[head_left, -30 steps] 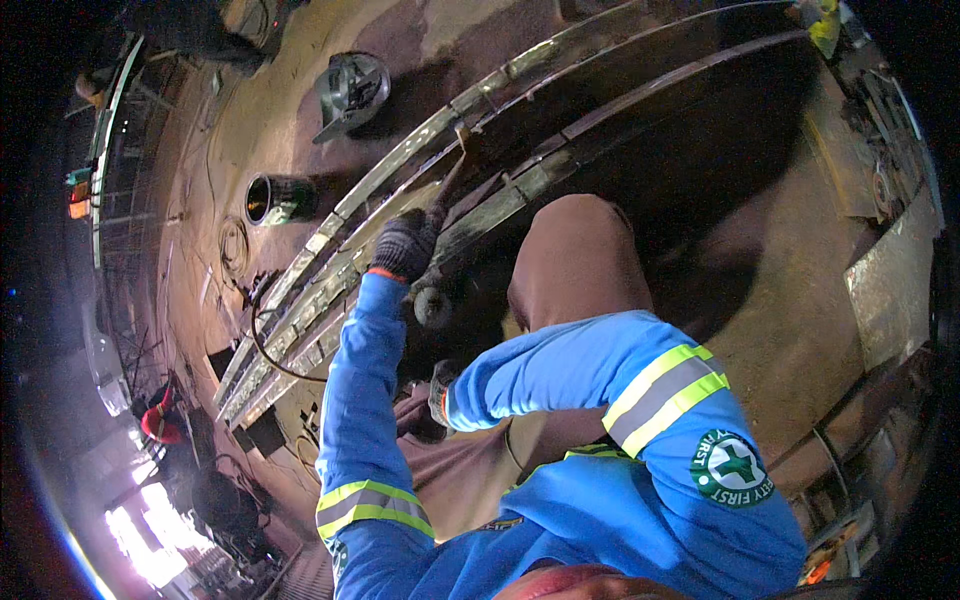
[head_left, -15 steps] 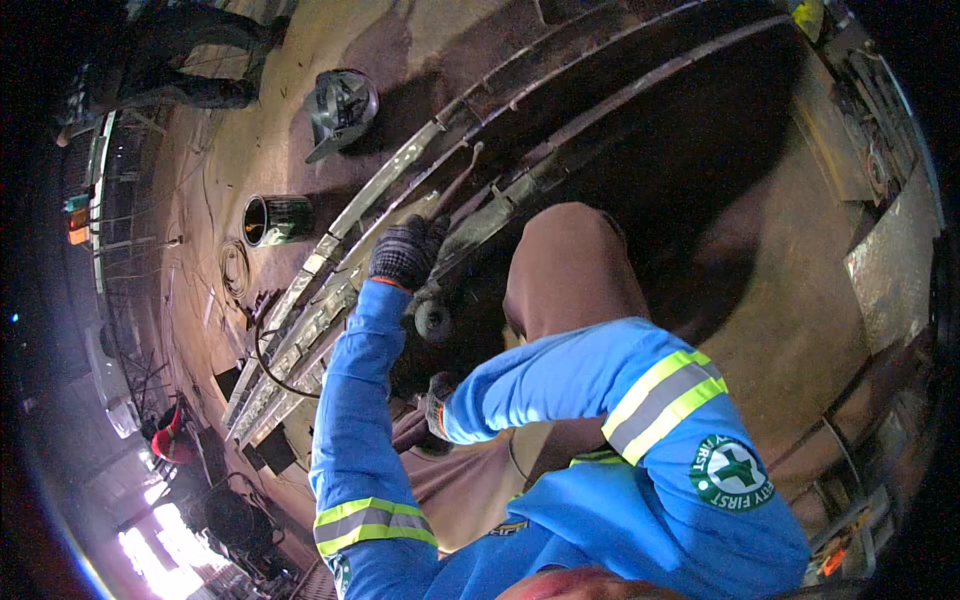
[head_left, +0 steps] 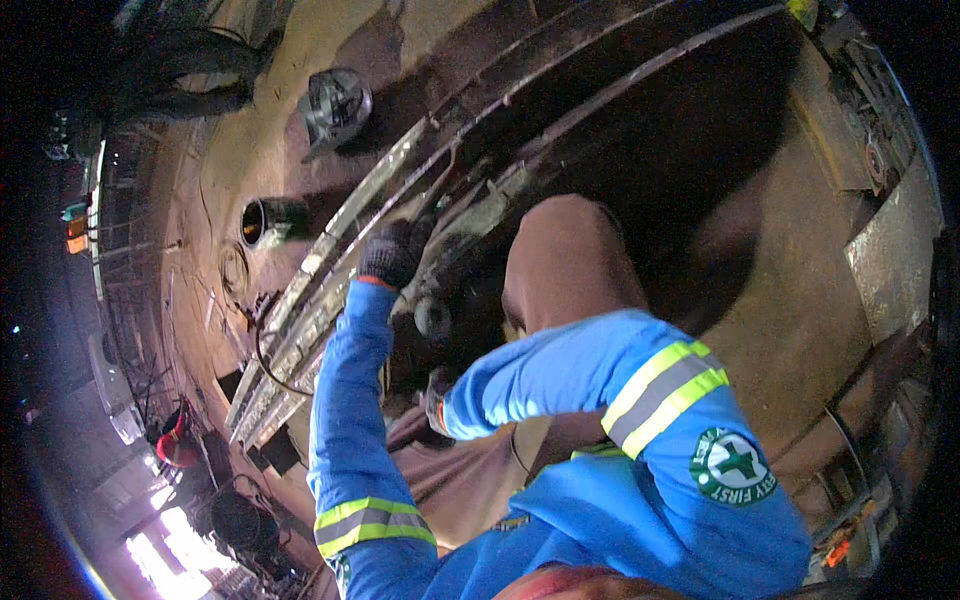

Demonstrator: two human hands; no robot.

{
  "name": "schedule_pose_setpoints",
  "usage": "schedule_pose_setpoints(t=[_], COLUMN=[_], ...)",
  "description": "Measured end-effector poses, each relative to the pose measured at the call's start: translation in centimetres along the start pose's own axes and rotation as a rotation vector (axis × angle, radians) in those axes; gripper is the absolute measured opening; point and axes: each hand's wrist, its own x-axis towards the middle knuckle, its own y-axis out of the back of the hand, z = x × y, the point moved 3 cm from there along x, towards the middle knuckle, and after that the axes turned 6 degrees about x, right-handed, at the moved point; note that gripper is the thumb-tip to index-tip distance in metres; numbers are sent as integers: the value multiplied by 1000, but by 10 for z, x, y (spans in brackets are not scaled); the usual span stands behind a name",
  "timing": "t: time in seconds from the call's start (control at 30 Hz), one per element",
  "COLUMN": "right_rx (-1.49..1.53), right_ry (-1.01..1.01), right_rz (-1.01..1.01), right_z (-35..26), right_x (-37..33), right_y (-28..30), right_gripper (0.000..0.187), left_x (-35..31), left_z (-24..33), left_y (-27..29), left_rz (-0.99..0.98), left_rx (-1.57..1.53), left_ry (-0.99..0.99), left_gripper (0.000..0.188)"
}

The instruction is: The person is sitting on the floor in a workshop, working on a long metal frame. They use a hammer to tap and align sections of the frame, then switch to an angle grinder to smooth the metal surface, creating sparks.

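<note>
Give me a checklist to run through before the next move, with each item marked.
1. Gloves worn: ok, on left hand and right hand alike.
2. Slim tool in the left hand: ok, its tip points toward the metal strips.
3. Right hand's grip: cannot tell, mostly hidden beside the sleeve.
4. Grey disc near the left hand not spinning: cannot tell from this view.
5. Dark hose clear of the strips: not ok, it loops across them in view.
6. Grey helmet off the strips: ok, apart from them.
</note>
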Motion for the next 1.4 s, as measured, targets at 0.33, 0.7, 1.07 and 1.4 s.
schedule_pose_setpoints(t=[0.33,0.7,1.07,1.4], right_rx=[-14,-12,-17,-21], right_ry=[0,-46,-49,-54], right_rz=[-6,4,1,7], right_z=[-2,16,15,17], right_x=[-2,-7,-7,-9], right_y=[0,0,-2,-2], right_gripper=[37,36,36,35], left_x=[2,21,15,31], left_z=[3,43,35,45], left_y=[-18,65,44,39], left_rz=[91,541,469,385], left_rx=[-117,-766,-615,-564], left_ry=[240,-2,90,169], left_gripper=[51,36,40,45])
